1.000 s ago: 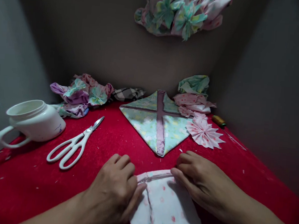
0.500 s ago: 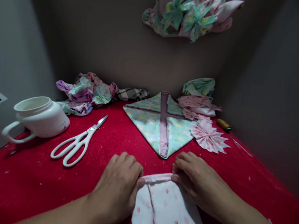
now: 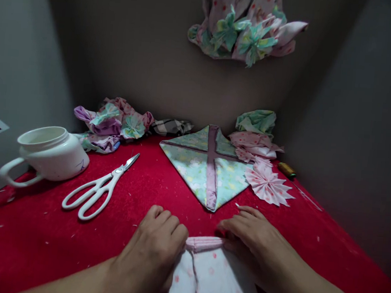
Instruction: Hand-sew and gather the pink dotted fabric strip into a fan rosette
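A white cloth with pink spots [image 3: 220, 279] lies at the bottom centre, its top edge folded into a narrow pleated band. My left hand [image 3: 159, 245] grips the left end of this band, fingers curled. At the band's right end my right hand [image 3: 251, 236] pinches the cloth; its thumb tip is hidden. Beyond the hands lies a green floral fabric square [image 3: 184, 161] with mauve strips crossing on it. A pink pleated fabric flower [image 3: 269, 184] rests at the square's right corner.
White-handled scissors [image 3: 106, 182] and a white mug [image 3: 55, 156] stand left on the red cloth surface [image 3: 39, 242]. Crumpled fabrics [image 3: 116, 122] sit at the back left, others [image 3: 256, 131] back right, beside a thread spool [image 3: 286, 170]. Fabric flowers [image 3: 238, 32] hang above.
The cloth's top edge has become a thicker, pleated band. Both hands are slightly lower in view, and my right hand's fingers have shifted left. The view has tilted up a little.
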The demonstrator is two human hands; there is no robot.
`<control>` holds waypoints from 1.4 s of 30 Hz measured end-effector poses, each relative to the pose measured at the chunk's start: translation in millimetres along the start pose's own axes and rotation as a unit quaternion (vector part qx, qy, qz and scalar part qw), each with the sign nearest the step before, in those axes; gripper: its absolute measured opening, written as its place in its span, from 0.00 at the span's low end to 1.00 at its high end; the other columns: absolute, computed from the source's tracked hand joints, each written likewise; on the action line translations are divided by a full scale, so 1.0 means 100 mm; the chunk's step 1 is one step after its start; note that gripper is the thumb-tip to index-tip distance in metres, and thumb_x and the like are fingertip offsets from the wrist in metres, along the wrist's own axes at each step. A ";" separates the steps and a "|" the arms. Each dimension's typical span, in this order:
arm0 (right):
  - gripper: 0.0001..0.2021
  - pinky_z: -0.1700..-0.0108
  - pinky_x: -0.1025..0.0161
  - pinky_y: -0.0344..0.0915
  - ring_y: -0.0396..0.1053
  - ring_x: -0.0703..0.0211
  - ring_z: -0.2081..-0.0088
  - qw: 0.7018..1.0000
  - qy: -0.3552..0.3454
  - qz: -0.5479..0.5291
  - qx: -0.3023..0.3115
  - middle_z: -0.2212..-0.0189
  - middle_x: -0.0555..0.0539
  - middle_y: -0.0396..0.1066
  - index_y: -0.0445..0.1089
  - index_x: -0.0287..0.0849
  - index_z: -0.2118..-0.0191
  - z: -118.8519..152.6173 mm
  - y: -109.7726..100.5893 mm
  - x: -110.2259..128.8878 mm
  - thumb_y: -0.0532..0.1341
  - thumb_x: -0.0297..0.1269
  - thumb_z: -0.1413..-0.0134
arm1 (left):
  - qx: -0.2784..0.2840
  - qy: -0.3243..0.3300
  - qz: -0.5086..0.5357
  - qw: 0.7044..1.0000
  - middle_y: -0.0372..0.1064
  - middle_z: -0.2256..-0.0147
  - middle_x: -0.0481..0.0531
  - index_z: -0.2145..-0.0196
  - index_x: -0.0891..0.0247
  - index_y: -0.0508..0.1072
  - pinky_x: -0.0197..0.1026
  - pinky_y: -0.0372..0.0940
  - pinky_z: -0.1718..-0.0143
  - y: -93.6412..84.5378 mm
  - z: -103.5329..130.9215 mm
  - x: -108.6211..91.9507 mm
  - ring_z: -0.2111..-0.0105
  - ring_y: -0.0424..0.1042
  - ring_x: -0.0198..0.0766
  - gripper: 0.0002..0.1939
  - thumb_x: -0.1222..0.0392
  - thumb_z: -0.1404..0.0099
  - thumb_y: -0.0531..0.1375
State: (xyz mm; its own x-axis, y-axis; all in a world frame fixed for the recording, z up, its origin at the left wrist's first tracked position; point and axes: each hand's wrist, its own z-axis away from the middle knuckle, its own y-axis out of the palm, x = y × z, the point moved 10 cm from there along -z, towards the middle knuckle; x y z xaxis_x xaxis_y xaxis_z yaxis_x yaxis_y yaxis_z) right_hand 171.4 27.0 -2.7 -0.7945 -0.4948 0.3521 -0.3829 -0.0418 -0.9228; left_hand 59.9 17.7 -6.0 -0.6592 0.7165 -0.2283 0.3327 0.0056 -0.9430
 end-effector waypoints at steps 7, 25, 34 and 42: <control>0.06 0.62 0.57 0.52 0.59 0.57 0.71 0.995 -0.056 0.025 -0.072 0.77 0.49 0.68 0.67 0.43 0.76 0.01 -0.15 0.21 0.57 0.26 0.55 | -0.008 -0.021 0.028 0.999 0.61 0.73 0.52 0.75 0.64 0.65 0.50 0.52 0.60 -0.04 0.01 0.03 0.71 0.57 0.40 0.07 0.71 0.42 0.50; 0.10 0.68 0.58 0.55 0.65 0.54 0.73 0.881 -0.129 0.349 -0.290 0.81 0.49 0.72 0.71 0.43 0.76 -0.26 -1.21 0.55 0.56 0.27 0.48 | -0.213 0.081 -0.224 0.948 0.69 0.74 0.53 0.73 0.66 0.72 0.54 0.55 0.59 -1.16 -0.61 -0.02 0.70 0.65 0.42 0.10 0.71 0.43 0.51; 0.13 0.56 0.53 0.56 0.63 0.56 0.71 0.931 -0.197 0.192 -0.239 0.72 0.47 0.76 0.70 0.37 0.64 0.48 -0.43 0.70 0.48 0.24 0.42 | -0.211 0.280 -0.186 0.918 0.72 0.68 0.58 0.66 0.72 0.73 0.54 0.56 0.53 -0.61 0.28 -0.54 0.65 0.68 0.45 0.14 0.71 0.39 0.47; 0.15 0.54 0.54 0.53 0.62 0.58 0.71 0.971 -0.102 0.095 -0.195 0.74 0.48 0.72 0.72 0.40 0.68 0.47 -0.16 0.46 0.48 0.27 0.41 | -0.111 0.177 -0.046 0.977 0.67 0.76 0.54 0.71 0.67 0.71 0.46 0.58 0.70 -0.31 0.19 -0.34 0.75 0.62 0.39 0.14 0.73 0.40 0.47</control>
State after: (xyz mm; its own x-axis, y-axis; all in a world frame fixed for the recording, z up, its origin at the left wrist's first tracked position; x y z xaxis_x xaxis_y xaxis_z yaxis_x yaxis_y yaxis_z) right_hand 162.9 -36.5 20.9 -0.7733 -0.6252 0.1052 -0.4192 0.3798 -0.8246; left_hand 58.9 -20.0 26.0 -0.4317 0.9020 -0.0093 0.4467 0.2048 -0.8709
